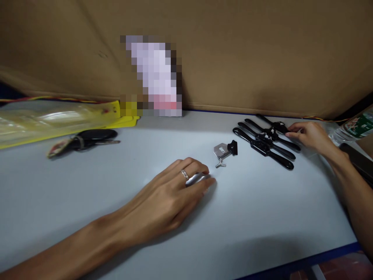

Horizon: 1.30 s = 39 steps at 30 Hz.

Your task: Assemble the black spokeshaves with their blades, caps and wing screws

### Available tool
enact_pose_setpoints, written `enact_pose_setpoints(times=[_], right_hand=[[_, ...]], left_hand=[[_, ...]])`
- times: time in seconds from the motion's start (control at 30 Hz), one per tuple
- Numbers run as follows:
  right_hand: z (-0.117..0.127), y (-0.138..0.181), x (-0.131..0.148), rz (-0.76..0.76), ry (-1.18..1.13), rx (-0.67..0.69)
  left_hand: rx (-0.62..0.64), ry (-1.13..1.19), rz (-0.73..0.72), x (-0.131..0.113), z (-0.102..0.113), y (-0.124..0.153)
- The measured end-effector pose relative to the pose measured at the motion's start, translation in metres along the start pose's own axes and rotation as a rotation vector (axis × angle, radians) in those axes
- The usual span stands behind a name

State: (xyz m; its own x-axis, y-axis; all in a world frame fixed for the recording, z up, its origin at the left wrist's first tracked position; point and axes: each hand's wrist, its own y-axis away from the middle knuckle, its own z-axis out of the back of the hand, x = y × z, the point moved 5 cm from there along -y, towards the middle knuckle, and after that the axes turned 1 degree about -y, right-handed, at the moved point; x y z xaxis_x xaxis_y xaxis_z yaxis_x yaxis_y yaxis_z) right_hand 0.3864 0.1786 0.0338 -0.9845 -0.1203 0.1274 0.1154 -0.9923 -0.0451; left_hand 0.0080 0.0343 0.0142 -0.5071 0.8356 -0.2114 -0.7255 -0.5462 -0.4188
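My left hand (183, 194), with a ring on one finger, rests low over the table. Its fingers curl around a shiny metal piece (196, 179), mostly hidden by the hand. At the right, my right hand (309, 136) pinches the near handle end of the farthest black spokeshave body (279, 126). Several more black spokeshave bodies (260, 147) lie side by side just in front of it. Between the hands lie a slotted silver blade (220, 150), a small black clamp piece (232, 147) and a silver wing screw (220, 165), close together.
A grey tabletop (87, 194) meets a cardboard wall (233, 58) at the back. Clear plastic packaging with yellow edging (116, 112) and a dark object with a metal shaft (96, 136) lie left. A green-labelled bottle (358, 126) and a dark case (357, 163) stand right.
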Motion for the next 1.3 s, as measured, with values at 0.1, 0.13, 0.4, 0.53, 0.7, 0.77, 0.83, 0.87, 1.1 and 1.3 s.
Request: enact_pose_setpoints(times=[0.1,0.13,0.4,0.53,0.7,0.77,0.83,0.87,1.1,1.3], right_hand=[[0.0,0.0,0.006,0.035,0.008,0.006],[0.0,0.0,0.008,0.046,0.011,0.006],[-0.004,-0.002,0.011,0.117,0.015,0.001],[-0.005,-0.001,0.014,0.163,0.0,0.019],[-0.003,0.004,0.021,0.185,0.011,0.034],[-0.002,0.006,0.025,0.192,0.015,0.05],[-0.002,0.008,0.03,0.207,0.022,0.07],[-0.002,0.009,0.033,0.216,0.025,0.08],[0.015,0.027,0.051,0.168,0.072,0.018],[0.019,0.055,0.085,0.231,0.048,0.139]], left_hand=[[0.005,-0.001,0.006,0.001,-0.001,-0.001],[0.006,-0.001,0.005,0.001,-0.001,-0.001],[0.008,-0.002,0.014,0.001,-0.002,0.0],[0.01,-0.004,0.004,0.001,-0.002,0.001],[0.013,0.002,0.013,0.002,-0.003,0.0],[0.023,0.005,0.017,0.002,-0.003,0.001],[0.025,0.01,0.019,0.002,-0.004,0.001],[0.024,0.011,0.021,0.002,-0.004,0.001],[0.026,0.026,0.054,0.003,-0.002,0.0],[0.038,0.051,0.084,0.003,-0.001,-0.002]])
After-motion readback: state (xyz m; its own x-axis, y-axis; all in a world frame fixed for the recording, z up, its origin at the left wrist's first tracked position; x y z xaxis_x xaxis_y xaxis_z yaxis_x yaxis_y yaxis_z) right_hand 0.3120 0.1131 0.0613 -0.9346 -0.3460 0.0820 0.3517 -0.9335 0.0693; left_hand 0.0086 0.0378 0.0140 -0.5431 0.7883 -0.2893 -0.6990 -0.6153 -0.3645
